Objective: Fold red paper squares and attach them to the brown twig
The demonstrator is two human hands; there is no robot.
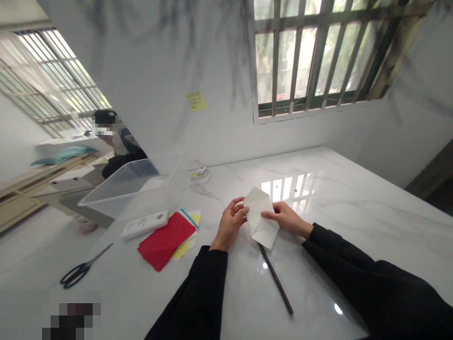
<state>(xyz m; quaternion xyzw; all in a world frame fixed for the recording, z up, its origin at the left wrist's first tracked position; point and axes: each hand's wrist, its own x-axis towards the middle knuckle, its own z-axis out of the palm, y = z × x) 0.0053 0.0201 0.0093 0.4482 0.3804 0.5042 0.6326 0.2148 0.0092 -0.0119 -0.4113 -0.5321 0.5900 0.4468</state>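
Both hands pinching white folded paper [261,218]: left hand [231,222] on left edge, right hand [286,218] on right; align corners, crease firmly against surface [336,189]

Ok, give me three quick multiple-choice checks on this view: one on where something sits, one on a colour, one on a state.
1. Where do the scissors lie?
A. inside the clear bin
B. on the table, far left of the hands
C. under the white paper

2. What colour is the top sheet of the paper stack?
A. red
B. green
C. black

3. How is the white folded paper held?
A. lying untouched on the table
B. pinched by one hand only
C. gripped by both hands

Answers:
1. B: they lie flat on the marble table, apart from all else.
2. A: red covers the yellow and blue sheets beneath.
3. C: the left hand and right hand each grip a side.
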